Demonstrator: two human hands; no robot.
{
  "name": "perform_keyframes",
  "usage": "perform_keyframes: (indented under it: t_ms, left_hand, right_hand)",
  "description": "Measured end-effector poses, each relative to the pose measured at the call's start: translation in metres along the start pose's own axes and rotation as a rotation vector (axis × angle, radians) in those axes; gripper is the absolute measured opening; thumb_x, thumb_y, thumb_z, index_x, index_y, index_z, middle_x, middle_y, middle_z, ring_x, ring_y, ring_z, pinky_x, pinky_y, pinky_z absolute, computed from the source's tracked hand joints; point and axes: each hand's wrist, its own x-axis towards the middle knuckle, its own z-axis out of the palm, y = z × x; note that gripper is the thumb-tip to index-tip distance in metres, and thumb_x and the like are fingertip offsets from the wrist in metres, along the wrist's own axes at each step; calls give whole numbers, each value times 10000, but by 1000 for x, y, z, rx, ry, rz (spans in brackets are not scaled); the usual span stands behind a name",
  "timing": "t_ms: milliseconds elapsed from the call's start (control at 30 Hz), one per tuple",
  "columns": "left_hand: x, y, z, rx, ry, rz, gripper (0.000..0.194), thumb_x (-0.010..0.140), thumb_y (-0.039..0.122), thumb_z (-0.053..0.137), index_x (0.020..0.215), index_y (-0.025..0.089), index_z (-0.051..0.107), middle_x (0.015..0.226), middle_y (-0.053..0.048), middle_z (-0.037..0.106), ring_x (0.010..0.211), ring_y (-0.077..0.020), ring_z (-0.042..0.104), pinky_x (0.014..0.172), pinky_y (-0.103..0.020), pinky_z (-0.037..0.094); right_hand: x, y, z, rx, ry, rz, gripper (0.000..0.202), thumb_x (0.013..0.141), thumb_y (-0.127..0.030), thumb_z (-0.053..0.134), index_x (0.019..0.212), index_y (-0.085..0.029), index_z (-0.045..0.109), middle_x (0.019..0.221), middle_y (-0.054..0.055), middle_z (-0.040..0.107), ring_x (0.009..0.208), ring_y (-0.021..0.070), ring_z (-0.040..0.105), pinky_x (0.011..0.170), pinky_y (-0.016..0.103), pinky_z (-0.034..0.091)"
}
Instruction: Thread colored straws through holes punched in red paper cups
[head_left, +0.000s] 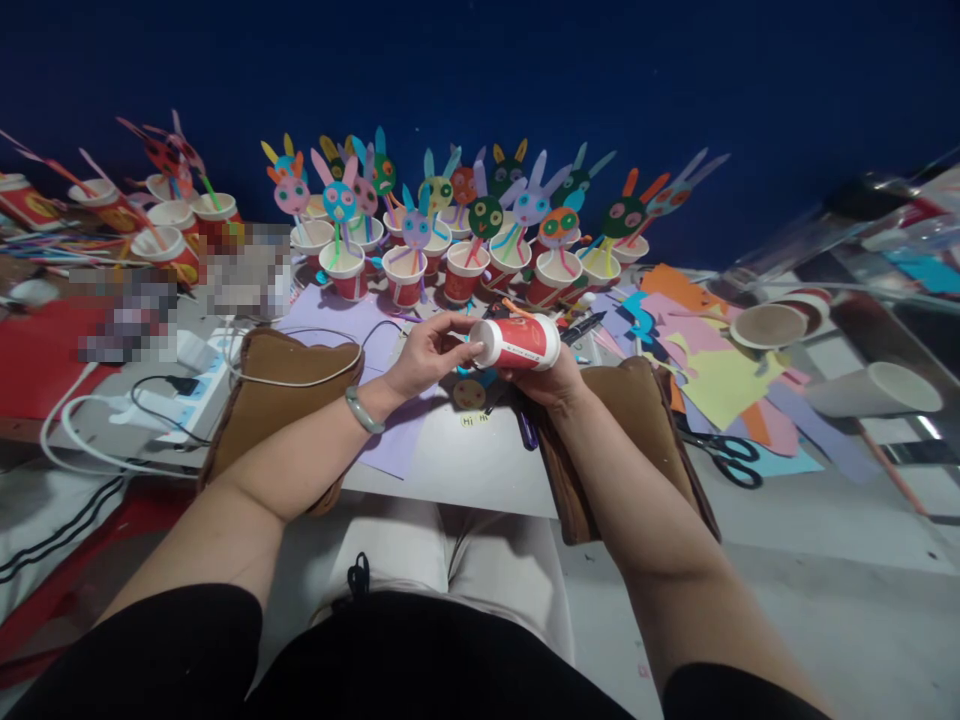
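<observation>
Gripping red cup point(523, 341): right hand point(561, 384) cupped beneath, left hand point(426, 355) pinching its end; pale table point(495, 475), dark-blue wall point(480, 70) behind.

Cup point(520, 342) looks like smooth paper, slight sheen; cushion point(641, 412) at its 4 o'clock is matt cloth, bangle point(361, 411) at 8's pretty glossy.

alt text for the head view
A right hand holds a red-and-white paper cup sideways, left hand at its base. Behind stand similar cups with colourful, long-eared paper faces; coloured paper scraps and black-handled scissors lie right.
</observation>
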Motion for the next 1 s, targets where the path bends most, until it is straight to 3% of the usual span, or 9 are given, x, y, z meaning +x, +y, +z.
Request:
perform_keyframes:
  t_ms: [367,533,767,1000]
  left_hand:
    - [0,-3,-1,13,51,-59,501,785,586,837,1022,165,702,934,-37,758,642,-85,669,576,-214,580]
    - [2,0,-4,-6,-7,-32,588,741,600,871,1093,165,689,1064,-68,771,723,-107,726,614,-221,604]
    - [3,1,0,-48,40,-76,532,722,606,882,948,155,712,832,-9,744,605,-87,678,556,-217,583]
    - [5,1,-3,-93,17,-119,520,698,587,902,939,154,742,864,-22,762,593,-83,654,547,-234,587]
  right_hand:
    - [0,2,1,-15,39,-7,167,827,-350,678,848,-186,704,678,17,724,506,155,612,390,243,481]
    - [-1,1,4,-18,6,-19,168,835,-355,685,842,-188,708,672,17,723,491,149,603,398,241,486]
    - [-1,3,2,-47,-7,-8,219,807,-391,695,833,-173,701,646,20,699,461,148,579,383,253,479]
    - [-3,1,5,-105,62,-5,253,840,-455,675,853,-205,707,623,21,683,470,166,574,387,268,463]
